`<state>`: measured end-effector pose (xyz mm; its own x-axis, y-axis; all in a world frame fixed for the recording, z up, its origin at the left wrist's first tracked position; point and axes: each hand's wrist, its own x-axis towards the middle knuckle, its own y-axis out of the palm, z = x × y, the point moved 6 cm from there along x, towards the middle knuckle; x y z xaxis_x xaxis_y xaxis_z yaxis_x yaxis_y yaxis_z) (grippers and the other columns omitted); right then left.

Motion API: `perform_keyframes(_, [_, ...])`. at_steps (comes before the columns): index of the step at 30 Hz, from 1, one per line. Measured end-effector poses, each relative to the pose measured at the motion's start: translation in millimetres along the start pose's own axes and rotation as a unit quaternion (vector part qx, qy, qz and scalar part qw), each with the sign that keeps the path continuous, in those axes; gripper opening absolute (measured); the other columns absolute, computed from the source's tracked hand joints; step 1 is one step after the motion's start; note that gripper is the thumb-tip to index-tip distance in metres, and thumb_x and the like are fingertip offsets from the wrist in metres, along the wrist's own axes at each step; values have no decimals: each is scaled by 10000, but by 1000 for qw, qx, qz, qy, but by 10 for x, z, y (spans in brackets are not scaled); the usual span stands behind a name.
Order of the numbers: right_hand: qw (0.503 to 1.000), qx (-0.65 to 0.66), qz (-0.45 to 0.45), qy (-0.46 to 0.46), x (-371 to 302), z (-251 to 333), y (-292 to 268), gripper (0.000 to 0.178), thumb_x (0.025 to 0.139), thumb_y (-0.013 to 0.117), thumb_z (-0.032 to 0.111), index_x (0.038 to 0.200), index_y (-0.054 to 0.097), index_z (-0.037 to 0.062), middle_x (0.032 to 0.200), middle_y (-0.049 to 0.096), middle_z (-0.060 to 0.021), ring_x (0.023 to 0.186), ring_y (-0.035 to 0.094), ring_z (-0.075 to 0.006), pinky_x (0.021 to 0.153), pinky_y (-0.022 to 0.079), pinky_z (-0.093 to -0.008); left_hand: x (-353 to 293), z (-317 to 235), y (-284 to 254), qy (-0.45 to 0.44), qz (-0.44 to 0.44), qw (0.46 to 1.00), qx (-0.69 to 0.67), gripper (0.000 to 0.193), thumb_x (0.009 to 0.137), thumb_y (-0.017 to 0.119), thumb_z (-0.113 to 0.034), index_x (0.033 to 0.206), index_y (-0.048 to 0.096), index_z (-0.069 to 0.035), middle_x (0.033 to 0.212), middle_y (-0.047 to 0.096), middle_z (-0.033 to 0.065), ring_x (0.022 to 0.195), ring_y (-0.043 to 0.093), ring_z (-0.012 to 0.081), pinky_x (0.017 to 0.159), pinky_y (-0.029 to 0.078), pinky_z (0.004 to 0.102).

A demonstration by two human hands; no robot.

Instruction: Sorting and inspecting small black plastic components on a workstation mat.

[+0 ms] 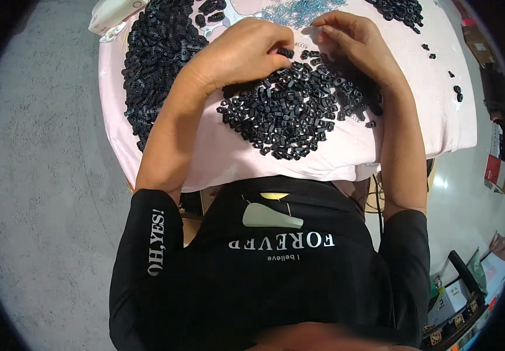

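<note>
View: from the head, looking down on a worktop [445, 126] spread with a pale pink cloth.
Left hand: the left hand [244, 50] pinches a ribbed black piece [286, 52] between thumb and fingers, over the far edge of the middle heap.
Right hand: the right hand [358, 44] has its fingers bent and drawn toward the thumb, just beside the clear bits; whether anything sits between the tips, I cannot tell.
Middle heap: small black blocky parts [284, 120] lie in front of the person, below both hands.
Left heap: ribbed black parts [159, 64] form a tall bank along the worktop's left side.
Far side: a scatter of clear, bluish coil-like bits [296, 14] lies beyond the hands, with another group of black parts [401, 11] off to the right.
Step in hand: I'd judge it to be fine handwork on one ribbed piece, the left hand steadying it while the right attends to the small clear bits.
Next move: it seems to call for a light fingertip pinch, with the ribbed piece kept steady.
</note>
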<state>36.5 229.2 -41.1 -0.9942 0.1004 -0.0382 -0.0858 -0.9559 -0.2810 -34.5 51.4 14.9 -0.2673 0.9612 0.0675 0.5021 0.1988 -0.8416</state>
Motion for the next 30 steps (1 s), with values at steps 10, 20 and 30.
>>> perform_keyframes(10, [1000, 23, 10, -19, -21, 91, 47, 207, 971, 709, 149, 1109, 681, -3, 969, 709, -18, 922, 655, -82, 842, 538, -239, 90, 190, 115, -12, -140, 990, -9, 240, 878, 652, -114, 1074, 755, -24, 930, 718, 245, 915, 700, 408, 865, 541, 462])
perform_keyframes(20, [998, 41, 9, -55, -12, 146, 110, 161, 951, 723, 83, 1082, 682, -3, 937, 709, -26, 899, 663, -85, 835, 539, -228, 115, -43, 102, -8, -151, 988, -36, 208, 885, 649, -128, 1028, 754, -20, 895, 716, 226, 827, 702, 407, 780, 562, 454])
perform_keyframes(30, [955, 295, -10, -24, -13, 118, 180, 82, 1019, 605, 41, 1068, 652, -7, 917, 712, -56, 815, 687, -135, 742, 573, -271, 149, 19, 83, -65, -180, 965, -179, 172, 920, 686, -120, 1054, 743, -30, 831, 748, 151, 761, 744, 253, 707, 585, 347])
